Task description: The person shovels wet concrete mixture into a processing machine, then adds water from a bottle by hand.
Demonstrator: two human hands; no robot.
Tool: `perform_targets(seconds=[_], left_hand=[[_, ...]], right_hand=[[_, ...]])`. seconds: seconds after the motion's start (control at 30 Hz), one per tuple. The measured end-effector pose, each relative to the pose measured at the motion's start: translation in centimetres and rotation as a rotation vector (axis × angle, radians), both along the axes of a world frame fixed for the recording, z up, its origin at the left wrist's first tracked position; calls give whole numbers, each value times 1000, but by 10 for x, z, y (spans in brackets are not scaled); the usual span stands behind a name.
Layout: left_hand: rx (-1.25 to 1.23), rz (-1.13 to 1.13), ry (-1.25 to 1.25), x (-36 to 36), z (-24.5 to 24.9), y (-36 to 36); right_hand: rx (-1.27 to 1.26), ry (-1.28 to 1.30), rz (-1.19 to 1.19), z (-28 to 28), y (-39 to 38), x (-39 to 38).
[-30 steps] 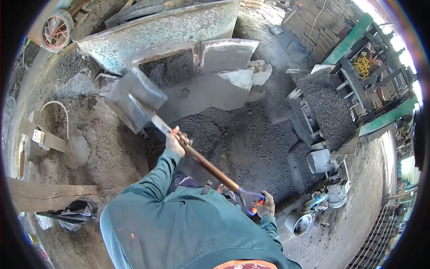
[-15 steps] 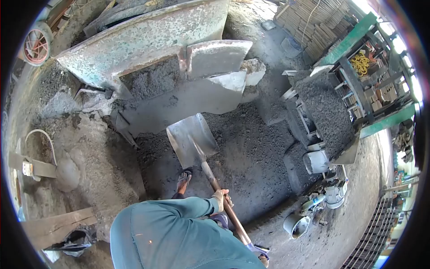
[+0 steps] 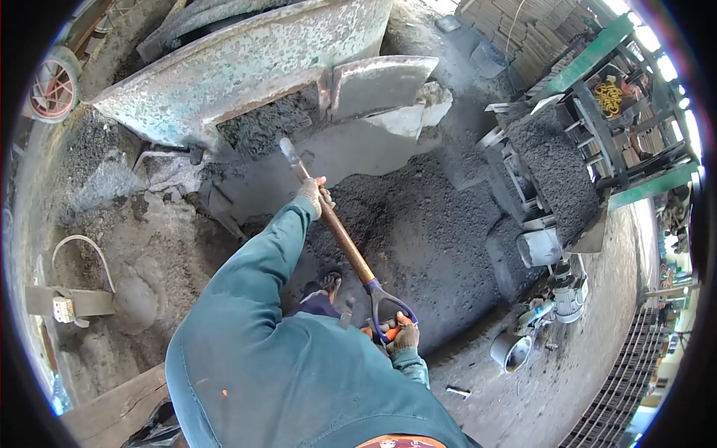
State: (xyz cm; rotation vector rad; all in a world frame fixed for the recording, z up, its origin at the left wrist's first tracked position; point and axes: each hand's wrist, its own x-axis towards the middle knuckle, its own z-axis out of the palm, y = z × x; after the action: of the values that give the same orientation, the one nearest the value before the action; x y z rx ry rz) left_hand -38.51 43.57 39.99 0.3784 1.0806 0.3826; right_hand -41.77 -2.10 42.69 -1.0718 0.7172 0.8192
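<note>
Along the far edge of the floor stands a big, worn metal mixer [image 3: 246,60], with dark mix lying in its open mouth [image 3: 261,127]. Below it, a wide pile [image 3: 418,224] of the same dark mix covers the middle of the floor. At the right edge a hopper [image 3: 556,172] is heaped with more of it. The shovel [image 3: 347,246] slants up from the person's body towards the mixer, its blade seen edge-on just at the mouth. The left hand [image 3: 314,193] is high on the wooden shaft, fingers clamped round it. The right hand [image 3: 405,337] is at the grip end, close to the body, fingers closed on the handle. A sandalled foot [image 3: 326,284] stands on the pile's near edge. A red wheel [image 3: 51,81] sits at the far left corner.
</note>
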Motion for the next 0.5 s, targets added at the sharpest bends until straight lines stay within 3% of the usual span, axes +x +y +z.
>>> perform_targets(seconds=[0.07, 0.13, 0.17, 0.27, 0.5], left_hand=[[-77, -34, 12, -1, -12, -10], [-114, -38, -9, -4, -14, -30], [-140, -38, -12, -4, -16, -40], [-205, -37, 17, -7, -32, -77], [-370, -19, 158, -41, -109, -181]], right_hand=[[82, 69, -67, -9, -19, -1], [-86, 25, -48, 11, -25, -3], [-194, 16, -110, -14, -45, -4], [-276, -75, -123, -11, -80, -12], [-252, -113, -190, 15, -159, -50]])
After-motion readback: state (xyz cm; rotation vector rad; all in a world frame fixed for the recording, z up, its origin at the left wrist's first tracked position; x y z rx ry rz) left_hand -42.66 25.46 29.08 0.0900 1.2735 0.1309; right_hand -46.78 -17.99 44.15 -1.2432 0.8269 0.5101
